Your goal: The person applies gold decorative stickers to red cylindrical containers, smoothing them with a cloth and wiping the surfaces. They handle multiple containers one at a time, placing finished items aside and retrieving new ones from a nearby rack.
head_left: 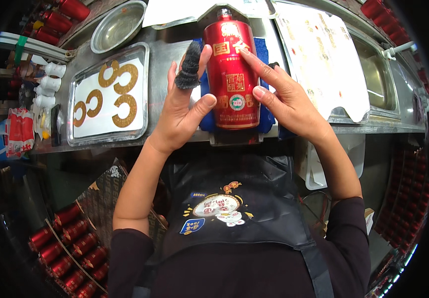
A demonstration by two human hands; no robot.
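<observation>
A red bottle [230,69] with gold lettering and a dark cap lies on a blue cloth [261,49] on the metal bench, its neck away from me. My left hand [179,109] is at its left side, fingers apart and holding nothing. A black knitted finger cover [189,67] is on one of those fingers. From the right, my right hand [291,99] reaches over the bottle with its fingers stretched out. The index fingertip is at the large gold characters and the thumb at the lower right side; whether they press on the surface, I cannot tell.
On the left, a metal tray [144,94] carries white paper with several gold C-shaped pieces [95,103]; a metal bowl [118,27] stands behind. A white sheet with gold bits [318,59] lies right, before a sink [380,74]. Crated red bottles [75,231] stand below left.
</observation>
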